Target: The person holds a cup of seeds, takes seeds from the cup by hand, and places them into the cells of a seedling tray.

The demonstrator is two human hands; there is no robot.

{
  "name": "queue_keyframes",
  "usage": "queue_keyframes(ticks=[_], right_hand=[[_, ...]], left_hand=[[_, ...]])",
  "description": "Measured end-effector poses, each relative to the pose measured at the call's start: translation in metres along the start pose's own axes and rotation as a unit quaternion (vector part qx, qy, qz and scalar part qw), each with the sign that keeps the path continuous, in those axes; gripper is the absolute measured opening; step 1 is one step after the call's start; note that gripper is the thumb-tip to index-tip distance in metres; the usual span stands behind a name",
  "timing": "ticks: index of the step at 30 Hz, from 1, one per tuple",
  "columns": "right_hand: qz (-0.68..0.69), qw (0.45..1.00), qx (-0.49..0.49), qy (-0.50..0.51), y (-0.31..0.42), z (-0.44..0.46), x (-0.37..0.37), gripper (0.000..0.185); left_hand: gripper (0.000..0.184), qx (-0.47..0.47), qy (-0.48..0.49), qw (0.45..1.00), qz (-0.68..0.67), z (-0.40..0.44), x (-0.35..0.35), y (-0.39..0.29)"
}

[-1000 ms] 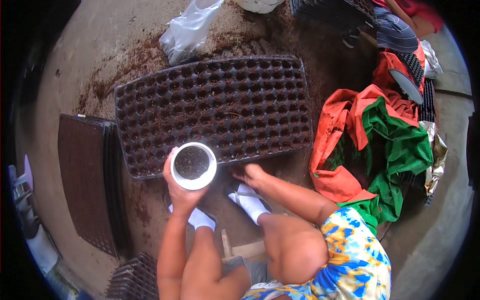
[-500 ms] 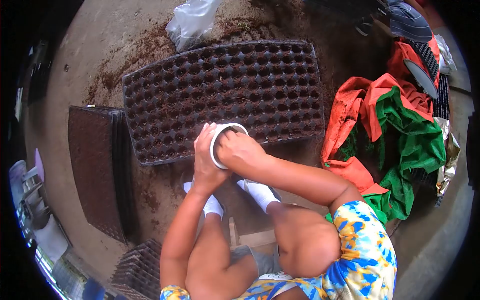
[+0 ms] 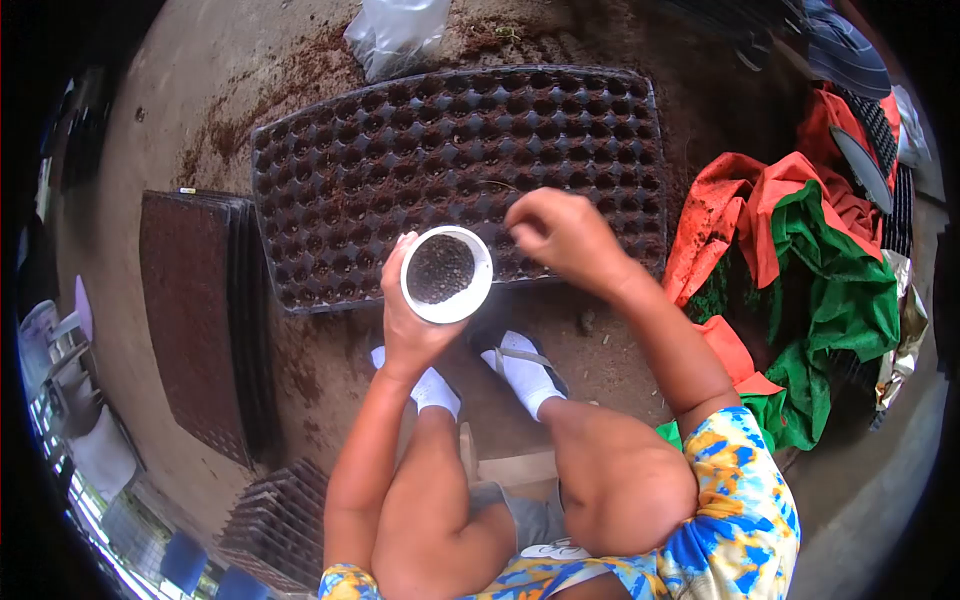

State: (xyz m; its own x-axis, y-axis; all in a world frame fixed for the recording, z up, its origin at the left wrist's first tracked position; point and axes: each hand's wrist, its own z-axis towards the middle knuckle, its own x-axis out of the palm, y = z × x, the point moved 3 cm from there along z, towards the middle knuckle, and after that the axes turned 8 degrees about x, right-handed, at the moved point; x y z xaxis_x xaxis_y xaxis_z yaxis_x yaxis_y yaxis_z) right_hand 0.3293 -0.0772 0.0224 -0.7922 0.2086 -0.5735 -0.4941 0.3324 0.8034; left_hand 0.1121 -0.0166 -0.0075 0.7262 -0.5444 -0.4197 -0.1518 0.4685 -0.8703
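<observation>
The left hand holds a round white cup, its fingers clamped around the left side of the wall and the palm under the lower edge. The cup is tilted so that its open mouth faces the camera, and small dark grey grains fill much of it, leaving a strip of bare white inside at the lower right.

The right hand hangs above the lower part of a large rectangular black plastic cell tray, to the right of the cup and apart from it. Its fingers are curled in towards the thumb; whether the tips meet or pinch anything cannot be told.

The tray lies on the brown concrete floor in front of the person, its rows of round cells holding dark brown soil. The cup overlaps the tray's near edge in this view. A translucent plastic bag stands just beyond the far edge, with loose soil scattered around it. To the left lies a stack of soil-filled dark trays, and nearer the person is a stack of ridged black trays. On the right, a crumpled orange-red and green sheet lies near a shiny gold foil piece.
</observation>
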Motion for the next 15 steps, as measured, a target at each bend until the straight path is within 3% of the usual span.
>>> queue_keyframes(ticks=[3,15], right_hand=[[-0.017,0.993,0.112,0.025,-0.044,0.003,-0.003,0.013],[-0.01,0.987,0.16,-0.001,-0.055,0.033,-0.006,0.019]], left_hand=[[0.103,-0.011,-0.018,1.0,-0.001,0.0,-0.009,0.004],[0.104,-0.03,-0.031,0.999,-0.019,-0.008,-0.02,0.011]])
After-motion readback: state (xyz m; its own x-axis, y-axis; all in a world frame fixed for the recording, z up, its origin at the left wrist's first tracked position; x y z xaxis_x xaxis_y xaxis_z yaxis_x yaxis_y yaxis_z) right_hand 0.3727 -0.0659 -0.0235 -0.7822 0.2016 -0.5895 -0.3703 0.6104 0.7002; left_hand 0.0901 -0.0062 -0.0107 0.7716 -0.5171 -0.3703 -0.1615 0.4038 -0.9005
